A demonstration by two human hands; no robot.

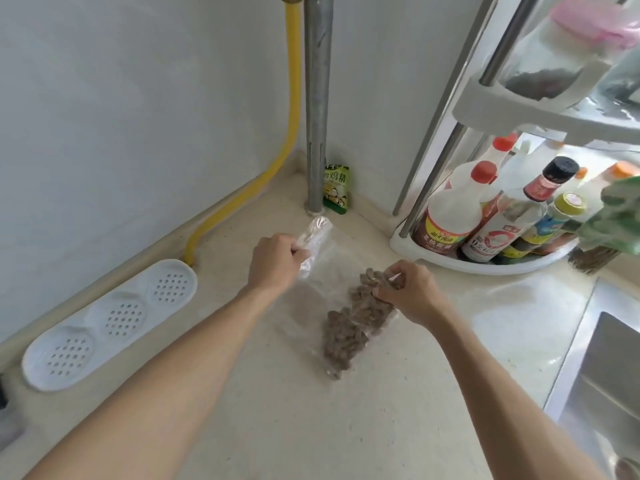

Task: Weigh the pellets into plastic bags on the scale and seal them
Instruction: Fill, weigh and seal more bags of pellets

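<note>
Meanwhile, on the tabletop (398,403), a limp, slippery plastic bag (322,271) of pellets (346,327) lies between two hands: left hand (273,265) gripping its crumpled mouth, right hand (408,292) pinching film over the load. Best held at the empty neck.

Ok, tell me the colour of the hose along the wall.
Yellow; the hose shows in the head view.

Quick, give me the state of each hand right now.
Left hand: closed, gripping the bunched top of the plastic bag.
Right hand: closed, pinching the bag over the pellets.
</note>
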